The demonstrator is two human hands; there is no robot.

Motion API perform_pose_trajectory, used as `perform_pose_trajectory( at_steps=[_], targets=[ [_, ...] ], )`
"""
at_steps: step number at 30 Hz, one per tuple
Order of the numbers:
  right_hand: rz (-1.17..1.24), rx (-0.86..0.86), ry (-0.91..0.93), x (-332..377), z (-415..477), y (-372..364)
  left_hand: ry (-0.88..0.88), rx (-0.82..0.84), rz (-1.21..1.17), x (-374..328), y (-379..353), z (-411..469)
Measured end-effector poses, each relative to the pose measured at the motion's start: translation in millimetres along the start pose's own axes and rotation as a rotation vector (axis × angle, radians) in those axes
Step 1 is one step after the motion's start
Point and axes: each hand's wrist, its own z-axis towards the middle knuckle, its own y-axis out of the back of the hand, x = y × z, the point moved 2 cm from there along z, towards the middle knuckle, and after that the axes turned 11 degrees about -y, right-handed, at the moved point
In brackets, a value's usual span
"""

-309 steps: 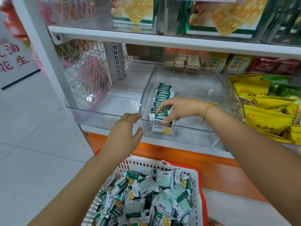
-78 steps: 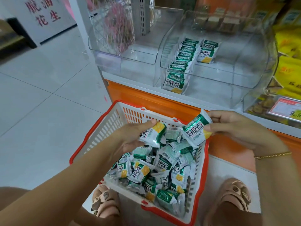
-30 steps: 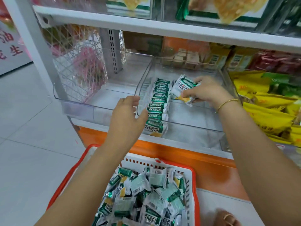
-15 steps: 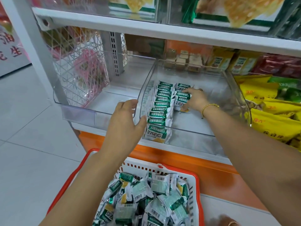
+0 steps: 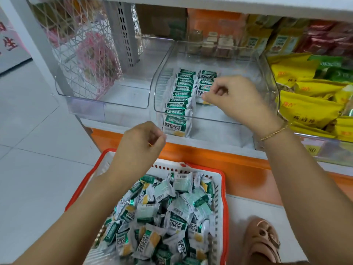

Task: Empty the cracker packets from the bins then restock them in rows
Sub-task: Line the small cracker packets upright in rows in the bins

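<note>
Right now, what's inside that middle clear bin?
Two rows of green cracker packets in the clear bin: a long left row, a short right row at the back. The right hand hides its front end.

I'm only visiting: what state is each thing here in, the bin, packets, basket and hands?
Middle clear plastic bin: partly stocked, one long row, one short row.
Long row of green-and-white cracker packets: standing on edge along the left wall.
Short row of packets: begun at the back.
White-and-red plastic basket: heaped with loose packets.
Left hand: curled, holding nothing.
Right hand: curled, fingertips at the short row; grip unclear.
</note>
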Motion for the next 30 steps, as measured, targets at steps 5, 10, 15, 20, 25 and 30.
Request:
perform_pose_trajectory(
  at_steps=[5,10,15,20,25,30],
  targets=[
    [0.000,0.321,-0.033,-26.9,-78.4,-51.7,0.046,0.411,0.076,15.6,-50.2,-39.5],
    [-0.339,0.672,-0.182,-81.2,-136.8,-136.0,0.188,0.837,0.144,57.0,-101.4,-91.8],
    [-0.437,0.869,-0.159,-99.9,-192.2,-178.4,0.414,0.969,0.246,92.0,-113.1,-134.1],
    [-0.311,1.136,-0.088,-84.9,-219.4,-180.2,0.621,0.974,0.120,119.8,-110.3,-160.9],
    [-0.534,1.254,-0.007,-79.9,-230.6,-185.5,0.741,0.959,-0.059,122.6,-109.3,-174.1],
    [-0.641,1.234,0.050,-73.7,-236.5,-187.6,0.804,0.947,-0.101,112.6,-110.8,-178.7]
  ],
)
